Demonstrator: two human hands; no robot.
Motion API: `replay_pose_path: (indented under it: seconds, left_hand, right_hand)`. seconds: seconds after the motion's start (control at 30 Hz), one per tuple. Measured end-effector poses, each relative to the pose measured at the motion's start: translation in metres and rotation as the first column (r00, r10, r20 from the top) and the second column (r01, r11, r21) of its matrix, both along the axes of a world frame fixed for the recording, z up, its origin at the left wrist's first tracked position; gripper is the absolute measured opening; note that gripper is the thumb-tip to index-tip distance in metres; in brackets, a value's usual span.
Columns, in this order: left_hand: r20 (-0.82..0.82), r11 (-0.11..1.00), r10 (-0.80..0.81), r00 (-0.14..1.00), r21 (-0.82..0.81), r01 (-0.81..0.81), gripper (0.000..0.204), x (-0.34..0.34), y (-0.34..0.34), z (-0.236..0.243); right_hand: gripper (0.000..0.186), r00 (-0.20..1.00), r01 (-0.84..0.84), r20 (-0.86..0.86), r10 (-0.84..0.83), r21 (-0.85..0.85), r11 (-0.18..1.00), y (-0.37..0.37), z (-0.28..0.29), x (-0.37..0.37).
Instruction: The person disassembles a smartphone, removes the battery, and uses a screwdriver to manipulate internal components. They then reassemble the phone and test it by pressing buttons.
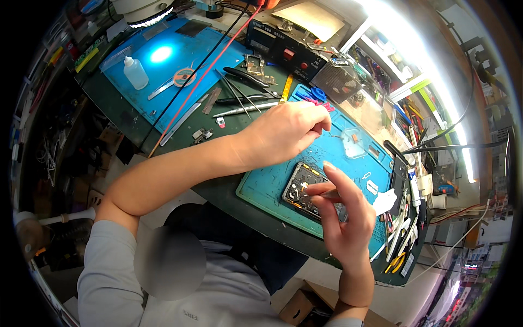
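An opened phone (305, 185) with its inner parts bare lies on the blue work mat (261, 188). Above its near side is my right hand (348, 218), thumb and forefinger brought together on a thin greyish thing too small to name. My left hand (286, 133) is raised over the mat's left part, beyond the phone, with its fingers curled closed. What those fingers hold, if anything, is hidden. Close by the left hand's far side lie pink and blue pieces (316, 98). A small clear container (354, 143) sits on the mat to the right of them.
Left of my left hand are pliers (245, 76), tweezers (234, 90) and a small circuit part (201, 135). A white bottle (135, 72) stands on another blue mat. A black bench device (286, 52) is behind. Yellow-handled tools (396, 262) crowd the right edge. A red cable (210, 71) crosses the view.
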State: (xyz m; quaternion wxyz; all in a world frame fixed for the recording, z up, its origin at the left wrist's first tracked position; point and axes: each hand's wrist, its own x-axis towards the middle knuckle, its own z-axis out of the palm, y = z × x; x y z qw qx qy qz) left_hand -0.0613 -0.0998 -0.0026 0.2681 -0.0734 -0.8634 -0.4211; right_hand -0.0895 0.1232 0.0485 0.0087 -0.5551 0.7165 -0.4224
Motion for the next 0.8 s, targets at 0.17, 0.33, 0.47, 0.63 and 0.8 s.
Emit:
replay_pose_path:
  seconds: [0.17,0.33,0.47,0.63,0.8]
  left_hand:
    - [0.070,0.999,-0.025,0.997,0.043,0.022,0.014,0.010,0.000,0.011]
    - [0.081,0.995,-0.068,0.994,0.073,0.062,0.016,0.025,-0.004,0.009]
    - [0.187,0.981,-0.126,0.974,0.173,0.094,0.018,0.040,-0.002,0.013]
    - [0.213,0.955,-0.252,0.944,0.213,0.207,0.021,0.055,0.008,0.015]
    - [0.192,0.967,-0.250,0.949,0.106,0.233,0.027,0.058,0.015,0.020]
  right_hand:
    - [0.054,0.997,-0.021,-0.074,0.020,-0.016,1.000,-0.004,0.001,-0.001]
    - [0.054,0.996,-0.010,-0.091,0.014,0.043,0.999,0.001,0.004,0.001]
    - [0.053,1.000,-0.019,0.000,0.019,-0.019,1.000,-0.003,0.000,0.002]
    - [0.056,0.988,0.088,0.149,-0.041,-0.323,0.942,0.006,-0.011,-0.010]
    - [0.056,0.992,0.068,0.125,-0.028,-0.329,0.942,0.007,-0.015,-0.015]
